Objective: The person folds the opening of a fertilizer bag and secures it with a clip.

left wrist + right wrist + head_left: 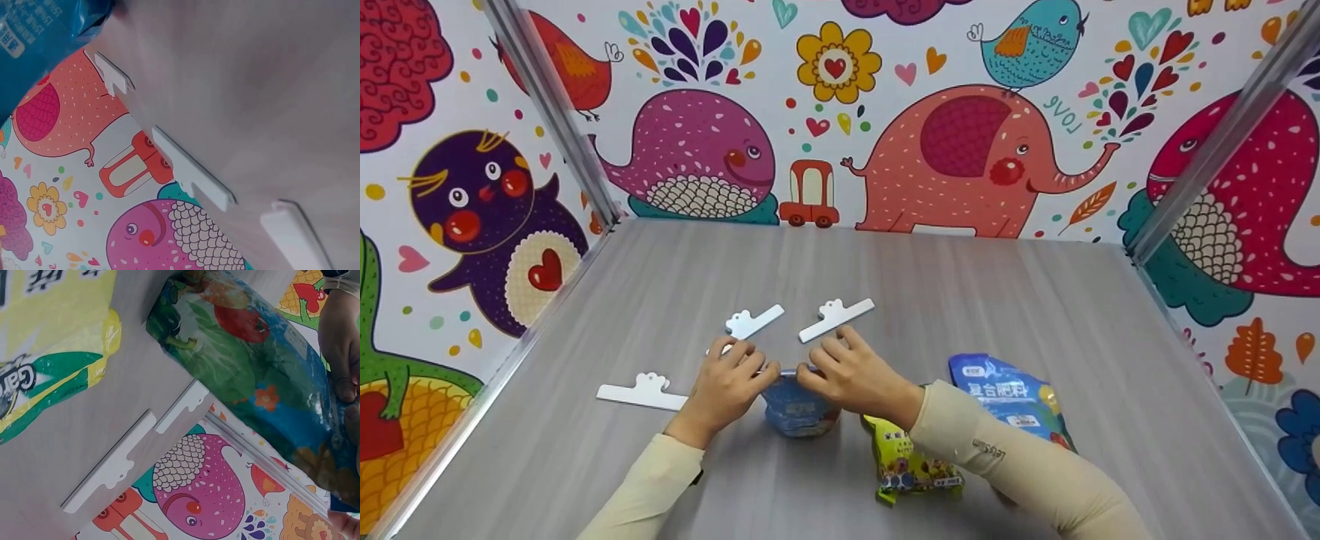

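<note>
A small blue plastic bag [801, 409] stands upright on the table between the two hands. My left hand [727, 382] pinches its top edge at the left, and my right hand [851, 375] pinches that edge at the right. Pictures of vegetables cover one face of the blue bag [242, 354] in the right wrist view, where the left hand [340, 343] also shows. In the left wrist view, only a corner of the blue bag [39, 45] with small print appears. The fingers partly hide the top edge.
Metal clips lie beyond the hands: one near the left fingers [755, 322], one clip [836, 319] farther right, and a clip [645, 391] at left. A yellow-green bag [911, 465] and another blue bag [1009, 397] lie right, partly behind the right arm. Patterned walls [825, 97] enclose the table.
</note>
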### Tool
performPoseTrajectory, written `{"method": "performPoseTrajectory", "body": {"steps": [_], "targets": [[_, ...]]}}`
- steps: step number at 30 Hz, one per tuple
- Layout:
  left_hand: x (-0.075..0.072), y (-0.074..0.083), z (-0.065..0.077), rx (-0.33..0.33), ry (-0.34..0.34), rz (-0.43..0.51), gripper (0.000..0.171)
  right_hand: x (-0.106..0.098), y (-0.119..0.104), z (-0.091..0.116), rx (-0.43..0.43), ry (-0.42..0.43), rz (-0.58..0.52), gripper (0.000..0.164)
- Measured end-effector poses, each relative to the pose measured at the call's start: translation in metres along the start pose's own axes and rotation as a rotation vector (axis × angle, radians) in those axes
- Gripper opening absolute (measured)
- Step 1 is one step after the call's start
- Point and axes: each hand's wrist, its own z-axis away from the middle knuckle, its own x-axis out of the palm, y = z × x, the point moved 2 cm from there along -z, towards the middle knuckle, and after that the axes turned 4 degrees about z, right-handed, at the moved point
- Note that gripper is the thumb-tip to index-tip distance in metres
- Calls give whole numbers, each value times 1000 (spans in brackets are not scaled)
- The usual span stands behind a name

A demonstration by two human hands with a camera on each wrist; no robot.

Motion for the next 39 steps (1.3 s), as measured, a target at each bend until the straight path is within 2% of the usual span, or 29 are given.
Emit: {"method": "performPoseTrajectory", "body": {"steps": [3, 8, 18, 24, 35, 39], "targets": [[-1, 0, 0, -10, -12, -3, 26, 1, 0, -1, 0, 22, -5, 31], [-3, 0, -1, -19, -24, -8, 28, 0, 2, -2, 3, 33, -24, 31], [-3, -3, -1, 0, 26, 5, 36, -2, 4, -2, 3, 56, -19, 30], [-3, -3, 2, -1, 43, 11, 38, -2, 5, 1, 0, 41, -29, 30], [-6, -4, 2, 23, 18, 13, 39, -1, 6, 3, -1, 72, -76, 35], [-6, -5, 2, 36, -1, 25, 39, -3, 7, 3, -27, 57, -70, 29]]}}
